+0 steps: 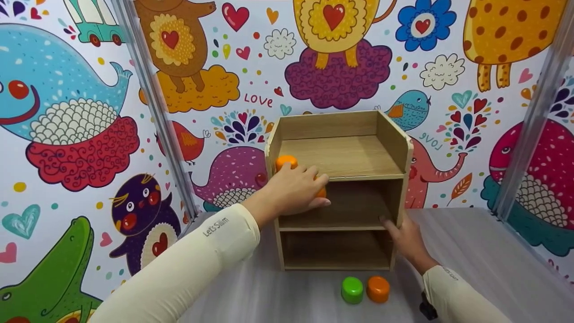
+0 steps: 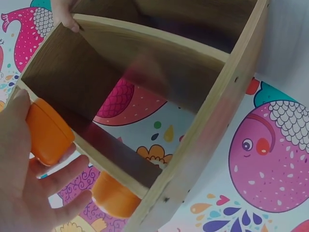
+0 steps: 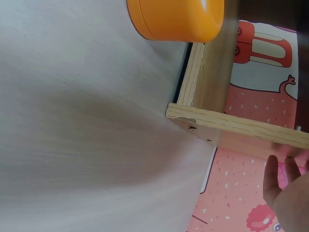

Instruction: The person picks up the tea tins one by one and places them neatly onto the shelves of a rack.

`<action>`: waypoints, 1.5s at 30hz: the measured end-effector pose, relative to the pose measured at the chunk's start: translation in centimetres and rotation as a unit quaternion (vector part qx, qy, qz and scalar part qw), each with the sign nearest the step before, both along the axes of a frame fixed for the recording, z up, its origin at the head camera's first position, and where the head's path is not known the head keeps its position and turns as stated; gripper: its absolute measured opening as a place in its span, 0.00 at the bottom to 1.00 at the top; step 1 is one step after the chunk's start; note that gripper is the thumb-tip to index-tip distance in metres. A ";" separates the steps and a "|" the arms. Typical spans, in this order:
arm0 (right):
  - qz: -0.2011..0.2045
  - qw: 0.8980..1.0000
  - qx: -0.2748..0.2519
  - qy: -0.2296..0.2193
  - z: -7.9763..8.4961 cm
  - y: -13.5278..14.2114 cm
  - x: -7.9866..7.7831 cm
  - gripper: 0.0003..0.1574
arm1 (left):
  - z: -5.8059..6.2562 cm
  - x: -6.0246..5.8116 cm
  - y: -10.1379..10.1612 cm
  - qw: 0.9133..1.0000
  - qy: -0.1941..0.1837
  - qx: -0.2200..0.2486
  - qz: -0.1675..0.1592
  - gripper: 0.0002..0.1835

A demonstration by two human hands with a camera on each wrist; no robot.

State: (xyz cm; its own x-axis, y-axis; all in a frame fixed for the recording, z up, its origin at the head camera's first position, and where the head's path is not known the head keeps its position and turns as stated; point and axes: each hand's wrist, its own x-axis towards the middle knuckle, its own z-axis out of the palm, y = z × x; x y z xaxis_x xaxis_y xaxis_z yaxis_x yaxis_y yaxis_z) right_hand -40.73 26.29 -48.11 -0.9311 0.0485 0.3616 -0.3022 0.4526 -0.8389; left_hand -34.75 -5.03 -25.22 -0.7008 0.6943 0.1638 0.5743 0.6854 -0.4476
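Observation:
In the head view my left hand [image 1: 296, 188] is at the left front of the wooden shelf's [image 1: 345, 154] top board. Between its thumb and fingers it holds a small round orange jar [image 2: 50, 133], mostly hidden by the hand in the head view. A second orange jar [image 1: 286, 161] sits on the top board at the left, just beyond the hand. My right hand [image 1: 408, 237] grips the shelf's right side panel, thumb over the front edge by the middle board. Its fingers [image 3: 271, 176] lie along the panel's outer face.
On the grey table [image 1: 242, 291], before the shelf, stand a green jar [image 1: 352, 290] and another orange jar [image 1: 378, 289], side by side. Below the top board are two open compartments. Cartoon-printed wall panels [image 1: 233, 103] stand behind and at both sides.

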 end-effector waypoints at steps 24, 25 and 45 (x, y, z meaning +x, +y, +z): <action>-0.014 1.000 0.010 0.010 0.1 0.0 -0.1 0.49 | 3.7 -2.6 -0.2 0.998 0.019 0.043 0.051 0.31; -0.014 1.000 0.009 0.010 0.1 0.0 -0.1 0.49 | 3.9 -2.7 -0.1 0.997 0.021 0.044 0.052 0.32; -0.018 1.000 0.011 0.015 0.1 -0.1 -0.1 0.47 | 3.4 -5.3 1.1 0.994 0.013 0.071 0.087 0.33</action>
State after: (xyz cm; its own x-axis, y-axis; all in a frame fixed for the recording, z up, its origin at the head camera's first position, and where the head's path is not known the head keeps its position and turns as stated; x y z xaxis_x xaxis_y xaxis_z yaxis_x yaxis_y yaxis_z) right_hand -40.78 26.23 -48.03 -0.9178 0.0741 0.3901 -0.3095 0.4820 -0.8197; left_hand -40.04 -3.98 -21.83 -0.8031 0.5307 0.2709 0.4304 0.8311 -0.3522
